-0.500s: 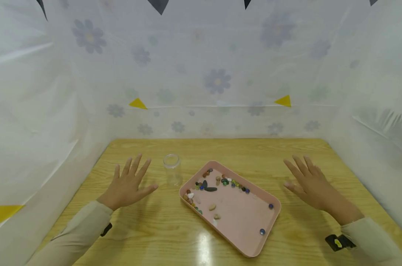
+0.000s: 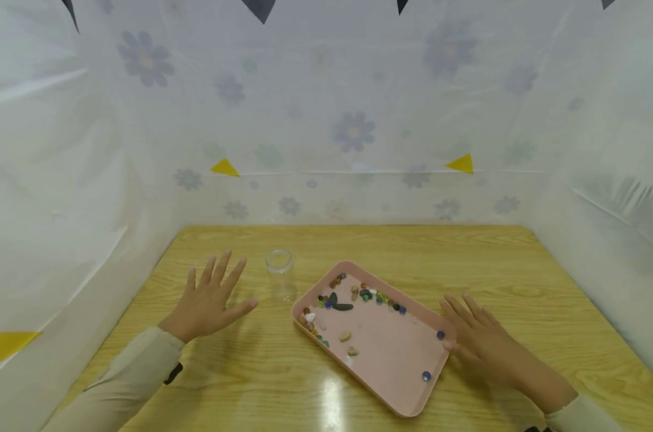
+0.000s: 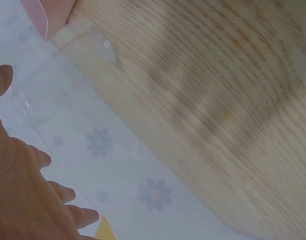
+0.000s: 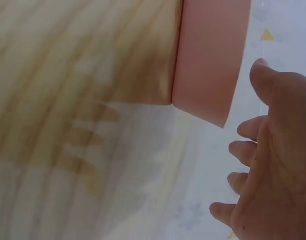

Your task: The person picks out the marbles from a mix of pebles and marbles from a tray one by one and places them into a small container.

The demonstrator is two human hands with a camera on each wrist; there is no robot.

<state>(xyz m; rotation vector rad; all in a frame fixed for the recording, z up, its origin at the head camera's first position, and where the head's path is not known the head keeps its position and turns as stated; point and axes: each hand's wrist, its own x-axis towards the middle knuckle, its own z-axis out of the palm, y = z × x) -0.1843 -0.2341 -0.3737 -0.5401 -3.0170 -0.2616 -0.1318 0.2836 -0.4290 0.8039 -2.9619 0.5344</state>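
A pink tray (image 2: 380,354) lies slanted on the wooden table, holding marbles and small stones mostly along its left and far sides. Two blue marbles, one of them a dark blue marble (image 2: 440,335), sit towards its right end. My right hand (image 2: 485,345) is at the tray's right corner, fingers extended and thumb overlapping the rim; it holds nothing. Left of the tray stands a clear, open-topped jar (image 2: 281,277). My left hand (image 2: 204,303) is spread above the table beside the jar, apart from it. In the left wrist view the jar (image 3: 58,75) shows past the thumb.
The wooden table (image 2: 240,372) reaches back to a pale sheet (image 2: 305,120) printed with flowers, which also hangs along both sides. Dark oval stones (image 2: 342,307) lie inside the tray near its left end.
My right hand has moved left and nearer to me, from beyond the tray's right side to its right corner. The left hand, jar and tray have stayed put.
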